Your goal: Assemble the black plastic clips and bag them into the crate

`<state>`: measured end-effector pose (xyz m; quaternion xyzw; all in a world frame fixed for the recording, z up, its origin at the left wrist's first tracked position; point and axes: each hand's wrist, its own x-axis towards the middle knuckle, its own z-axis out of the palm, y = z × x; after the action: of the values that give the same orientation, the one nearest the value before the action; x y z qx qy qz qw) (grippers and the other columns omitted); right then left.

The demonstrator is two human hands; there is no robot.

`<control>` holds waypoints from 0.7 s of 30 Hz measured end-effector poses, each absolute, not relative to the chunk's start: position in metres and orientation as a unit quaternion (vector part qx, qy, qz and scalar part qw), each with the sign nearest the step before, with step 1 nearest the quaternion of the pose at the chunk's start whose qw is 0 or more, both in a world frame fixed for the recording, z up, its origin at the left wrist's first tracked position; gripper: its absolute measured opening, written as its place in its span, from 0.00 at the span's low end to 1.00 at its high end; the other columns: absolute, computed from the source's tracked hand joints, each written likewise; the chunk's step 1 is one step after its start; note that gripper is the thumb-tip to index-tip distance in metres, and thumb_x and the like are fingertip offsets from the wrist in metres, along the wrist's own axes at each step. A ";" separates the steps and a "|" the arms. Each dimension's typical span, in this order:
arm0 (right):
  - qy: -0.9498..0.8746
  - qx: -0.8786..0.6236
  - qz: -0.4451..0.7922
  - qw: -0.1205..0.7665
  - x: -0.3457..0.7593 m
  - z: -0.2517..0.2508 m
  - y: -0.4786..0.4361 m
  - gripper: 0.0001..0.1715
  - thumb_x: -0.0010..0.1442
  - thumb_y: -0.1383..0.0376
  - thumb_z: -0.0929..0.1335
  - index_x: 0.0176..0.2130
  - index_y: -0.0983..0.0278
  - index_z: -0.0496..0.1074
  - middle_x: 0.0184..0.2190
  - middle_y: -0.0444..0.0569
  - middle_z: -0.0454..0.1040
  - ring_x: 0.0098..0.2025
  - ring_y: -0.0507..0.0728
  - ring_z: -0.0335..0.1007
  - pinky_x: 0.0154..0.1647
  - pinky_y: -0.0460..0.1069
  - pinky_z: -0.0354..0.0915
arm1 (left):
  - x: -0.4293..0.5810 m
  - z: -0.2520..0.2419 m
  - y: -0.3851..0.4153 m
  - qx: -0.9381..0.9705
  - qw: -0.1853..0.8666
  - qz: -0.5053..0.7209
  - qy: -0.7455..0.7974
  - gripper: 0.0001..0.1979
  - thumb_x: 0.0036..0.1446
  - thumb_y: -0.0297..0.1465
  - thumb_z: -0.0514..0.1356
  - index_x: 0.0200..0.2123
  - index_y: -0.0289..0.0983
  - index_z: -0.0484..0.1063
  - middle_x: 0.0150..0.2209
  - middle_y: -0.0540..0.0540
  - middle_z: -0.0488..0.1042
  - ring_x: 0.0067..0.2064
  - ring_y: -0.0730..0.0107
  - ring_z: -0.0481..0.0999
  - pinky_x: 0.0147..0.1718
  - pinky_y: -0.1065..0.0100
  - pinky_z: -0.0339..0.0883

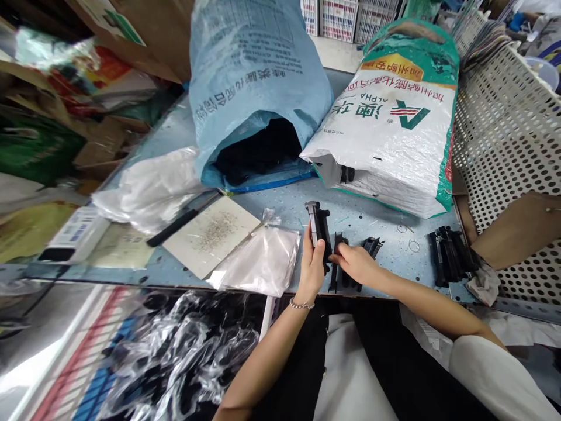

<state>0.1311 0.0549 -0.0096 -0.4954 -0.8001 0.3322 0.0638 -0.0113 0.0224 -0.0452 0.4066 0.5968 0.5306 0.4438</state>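
Note:
My left hand (314, 263) is closed around long, narrow black plastic parts (323, 228), held upright above the blue tabletop. Just right of it, my right hand (359, 266) is closed, its fingertips pinching a slim black plastic strip (336, 270). More black parts (372, 247) lie under and behind that hand. A separate cluster of the same black parts (451, 254) rests at the right end of the table. Close to my left wrist lies a stack of clear plastic bags (263, 260).
A blue sack (258, 70) with dark contents and a white-green sack (394, 128) lie with open mouths toward me. A perforated crate (508, 128) borders the right. Left are a board (193, 245) with grit, a black-handled tool (175, 225) and crumpled plastic (153, 187). Bagged black pieces (188, 356) sit below the edge.

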 end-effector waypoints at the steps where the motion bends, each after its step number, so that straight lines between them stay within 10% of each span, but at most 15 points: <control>1: -0.763 -0.507 0.395 0.061 0.130 -0.011 0.055 0.15 0.70 0.58 0.65 0.32 0.62 0.64 0.24 0.43 0.72 0.25 0.52 0.70 0.26 0.45 0.57 | -0.012 -0.045 0.021 0.413 0.433 0.528 0.602 0.32 0.67 0.49 0.51 0.69 0.43 0.52 0.71 0.43 0.54 0.72 0.57 0.51 0.70 0.57 0.47; 7: -0.648 -0.492 0.581 0.007 0.128 -0.024 0.108 0.19 0.70 0.53 0.61 0.33 0.63 0.67 0.23 0.43 0.72 0.20 0.51 0.67 0.23 0.45 0.62 | -0.040 -0.063 0.019 0.459 0.395 0.438 0.664 0.25 0.67 0.49 0.48 0.53 0.36 0.69 0.47 0.38 0.77 0.49 0.56 0.76 0.50 0.56 0.68; 12: -0.615 -0.706 0.300 0.183 0.118 -0.015 0.226 0.19 0.71 0.55 0.59 0.48 0.66 0.70 0.49 0.58 0.75 0.55 0.60 0.70 0.54 0.51 0.64 | -0.041 -0.076 0.009 0.550 0.312 0.251 0.733 0.19 0.67 0.45 0.49 0.36 0.39 0.72 0.21 0.46 0.71 0.25 0.58 0.74 0.29 0.61 0.65; 16: -0.575 -0.741 0.287 0.193 0.117 0.001 0.279 0.22 0.69 0.61 0.61 0.54 0.76 0.67 0.58 0.72 0.66 0.62 0.66 0.62 0.59 0.55 0.59 | -0.028 -0.072 0.003 0.618 0.234 0.121 0.741 0.19 0.66 0.44 0.52 0.37 0.36 0.74 0.25 0.39 0.75 0.28 0.53 0.78 0.30 0.59 0.67; 21: -0.595 -0.691 0.349 0.218 0.129 -0.003 0.225 0.21 0.70 0.57 0.59 0.45 0.69 0.71 0.41 0.58 0.76 0.44 0.59 0.73 0.44 0.49 0.66 | -0.040 -0.062 0.019 0.592 0.271 0.277 0.706 0.18 0.64 0.45 0.55 0.44 0.37 0.73 0.41 0.35 0.77 0.42 0.52 0.79 0.43 0.53 0.71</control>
<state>0.1290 0.2248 -0.0026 -0.6906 -0.5946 0.3494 0.2179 -0.0404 0.0188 -0.0618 0.5920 0.7064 0.2773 0.2714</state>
